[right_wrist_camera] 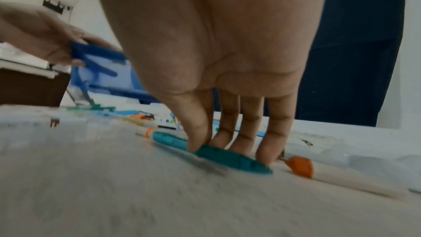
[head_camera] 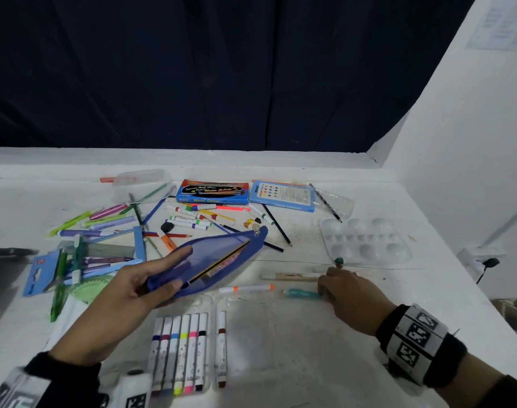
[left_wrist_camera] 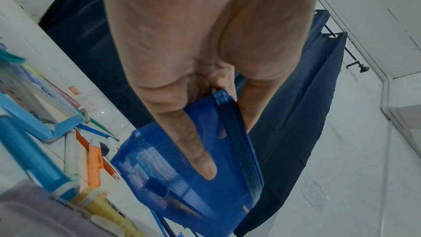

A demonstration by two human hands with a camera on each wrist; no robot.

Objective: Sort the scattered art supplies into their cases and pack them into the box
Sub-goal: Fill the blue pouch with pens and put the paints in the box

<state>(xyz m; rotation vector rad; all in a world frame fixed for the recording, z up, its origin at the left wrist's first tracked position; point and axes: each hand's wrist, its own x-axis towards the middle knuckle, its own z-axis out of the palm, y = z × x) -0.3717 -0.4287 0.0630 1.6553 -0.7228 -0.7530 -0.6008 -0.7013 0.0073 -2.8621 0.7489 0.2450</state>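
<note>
My left hand [head_camera: 179, 269] grips one end of a blue mesh zip pouch [head_camera: 219, 259], held tilted above the table with its zipper open; a yellow-and-black pencil lies inside. From the left wrist view, the thumb presses the pouch [left_wrist_camera: 182, 177] face and the fingers are behind it. My right hand [head_camera: 323, 287] is down on the table at the right. Its thumb and fingers pinch a teal pen [right_wrist_camera: 218, 156] that lies flat on the white tabletop. In the head view the teal pen [head_camera: 301, 293] sticks out to the left of my fingers.
A clear marker case [head_camera: 236, 334] with several markers lies near me. An orange-capped white marker [head_camera: 245, 288] and a beige pen [head_camera: 292, 276] lie by my right hand. Farther back are loose pens and pencils [head_camera: 186, 219], a water colour box [head_camera: 213, 192], a pencil box [head_camera: 282, 195] and a white palette [head_camera: 366, 240].
</note>
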